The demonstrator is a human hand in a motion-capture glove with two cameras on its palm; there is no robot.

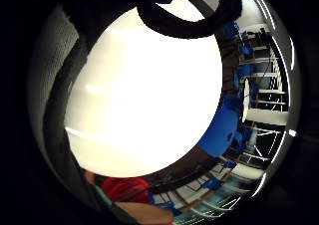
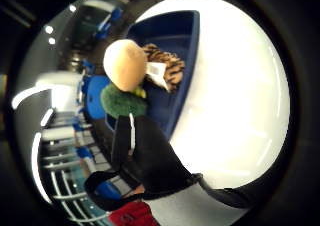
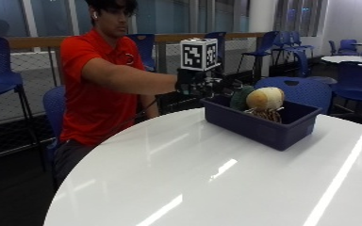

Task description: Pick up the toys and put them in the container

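From the outside view, my gloved right hand [image 3: 200, 84] hangs over the near corner of the blue container [image 3: 294, 123], which stands on the white counter [image 3: 187, 174]. The hand carries a plush toy with a tan head [image 3: 266, 98] and a dark green part [image 3: 242, 97]. The toy sits at the container's rim, above a striped brown plush toy [image 3: 269, 114] that already lies inside.

In the thumb-side palm view the tan head [image 2: 125, 64] and the green part [image 2: 122, 102] fill the space just off the palm, with the striped toy [image 2: 167, 68] and the container's blue wall [image 2: 187, 66] behind them. The fingers [image 2: 145, 158] appear curled toward the green part. I judge that they grip the toy there, though the contact itself is partly hidden.

Step in hand, as I judge it: deposit the held toy.
1. Carry the hand further over the container's middle, so the toy clears the rim.
2. Lower until the toy rests on the striped toy or the floor of the container.
3. Straighten the fingers only then; a release at the rim risks the toy tipping out onto the counter.

Pose: forearm extended roughly level across the counter edge, palm turned toward the container.

I see no other toy on the counter.
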